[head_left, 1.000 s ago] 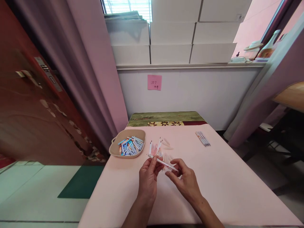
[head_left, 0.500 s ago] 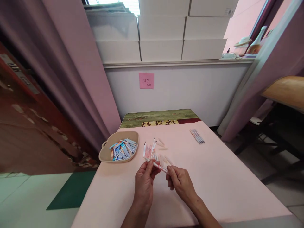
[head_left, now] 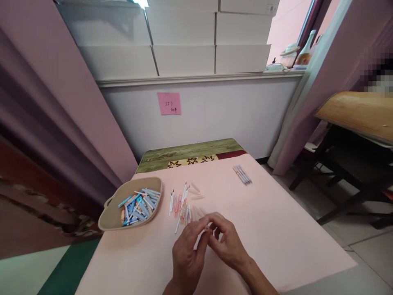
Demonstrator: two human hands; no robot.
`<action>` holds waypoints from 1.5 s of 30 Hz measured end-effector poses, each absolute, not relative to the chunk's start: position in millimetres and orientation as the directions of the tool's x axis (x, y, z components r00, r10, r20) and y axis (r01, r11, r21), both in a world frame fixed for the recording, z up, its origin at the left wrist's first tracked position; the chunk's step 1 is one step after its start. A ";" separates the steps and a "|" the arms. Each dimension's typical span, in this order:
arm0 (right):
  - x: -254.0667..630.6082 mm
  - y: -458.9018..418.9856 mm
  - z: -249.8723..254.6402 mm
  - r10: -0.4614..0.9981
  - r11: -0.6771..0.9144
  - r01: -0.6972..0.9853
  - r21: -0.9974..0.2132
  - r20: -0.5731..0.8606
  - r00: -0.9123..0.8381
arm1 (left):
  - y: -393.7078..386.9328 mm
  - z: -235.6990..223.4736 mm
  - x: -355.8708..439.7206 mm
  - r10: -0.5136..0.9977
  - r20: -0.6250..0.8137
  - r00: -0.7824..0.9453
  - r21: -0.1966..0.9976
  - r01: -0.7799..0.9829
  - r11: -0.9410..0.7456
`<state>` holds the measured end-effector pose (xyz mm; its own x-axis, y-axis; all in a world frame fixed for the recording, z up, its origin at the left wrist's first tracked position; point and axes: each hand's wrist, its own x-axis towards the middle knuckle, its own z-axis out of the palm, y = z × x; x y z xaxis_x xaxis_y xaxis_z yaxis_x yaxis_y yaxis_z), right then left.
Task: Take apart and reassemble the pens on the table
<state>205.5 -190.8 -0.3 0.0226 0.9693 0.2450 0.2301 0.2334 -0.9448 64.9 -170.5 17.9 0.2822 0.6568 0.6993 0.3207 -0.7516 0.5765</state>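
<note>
My left hand (head_left: 188, 252) and my right hand (head_left: 229, 241) meet above the near part of the table, fingers curled together. Between their fingertips shows the round pinkish end of a pen (head_left: 206, 228), pointing towards me; the rest is hidden by the fingers. Just beyond lie white pen refills with dark tips (head_left: 171, 203), pink-patterned pen barrels (head_left: 177, 203) and translucent pale caps (head_left: 198, 197). Some of these pieces are partly covered by my hands.
A beige basket (head_left: 106, 219) full of blue, white and orange pen parts stands at the left. Several pens (head_left: 242, 175) lie side by side at the right. The pink-covered table (head_left: 276, 229) meets a wall bearing a pink note (head_left: 169, 103). A dark chair (head_left: 353, 159) is on the right.
My hands have drawn together; the pen that lay slantwise between them is now seen end-on and mostly hidden. The camera view has turned, shifting the table scene left.
</note>
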 end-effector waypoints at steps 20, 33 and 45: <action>252.1 -172.7 -29.0 0.961 -0.266 -0.553 -0.790 -0.265 -0.084 | -151.0 -21.7 75.7 0.349 0.749 0.564 0.120 0.403 -0.907; 360.5 -37.4 -24.0 0.832 -0.521 0.792 -0.318 0.018 0.554 | -156.7 -77.4 51.1 0.443 0.717 0.538 0.128 0.523 -0.842; 335.0 -43.5 -33.6 0.821 -0.369 0.700 -0.611 0.139 0.554 | -166.9 -59.9 53.7 0.508 0.681 0.527 0.152 0.577 -0.802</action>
